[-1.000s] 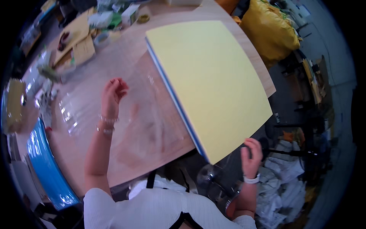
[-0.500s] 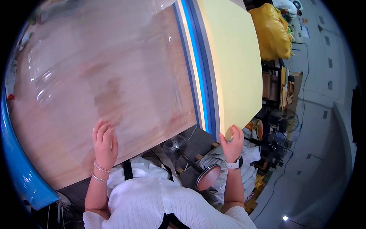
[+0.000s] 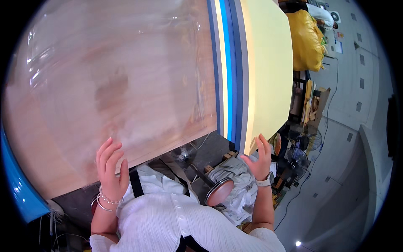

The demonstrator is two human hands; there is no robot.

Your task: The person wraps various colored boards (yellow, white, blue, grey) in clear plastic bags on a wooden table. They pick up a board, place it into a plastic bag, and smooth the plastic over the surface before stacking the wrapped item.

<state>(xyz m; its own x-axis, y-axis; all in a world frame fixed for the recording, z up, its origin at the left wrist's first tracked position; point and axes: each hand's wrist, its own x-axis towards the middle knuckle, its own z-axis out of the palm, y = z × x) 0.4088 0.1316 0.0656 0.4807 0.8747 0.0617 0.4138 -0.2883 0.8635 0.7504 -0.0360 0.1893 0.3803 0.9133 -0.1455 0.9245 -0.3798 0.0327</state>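
My left hand [image 3: 111, 170], with bracelets at the wrist, is open and nothing is in it. It is over the near edge of a wooden tabletop [image 3: 138, 157] covered by a clear plastic sheet [image 3: 155, 80]. To the right lie layered sheets, with pale yellow sheets [image 3: 268, 75] beside narrow strips of grey, dark blue, bright blue [image 3: 229, 84] and cream. At the near corner of the yellow sheets is my right hand [image 3: 261, 161], wearing a watch. Its fingers are extended and the thumb stands apart; whether it touches the edge I cannot tell.
A glossy blue curved surface [image 3: 21, 180] borders the left. Below the table edge stand a round-based fan [image 3: 220, 191] and white fabric [image 3: 239, 176]. Farther right are black fans [image 3: 296, 161], a full yellow bag [image 3: 305, 40] and another person [image 3: 321, 14] at the top.
The view has shifted, so the sheets appear farther right. My left hand's fingers are more spread. My right hand remains by the yellow corner, fingers looser.
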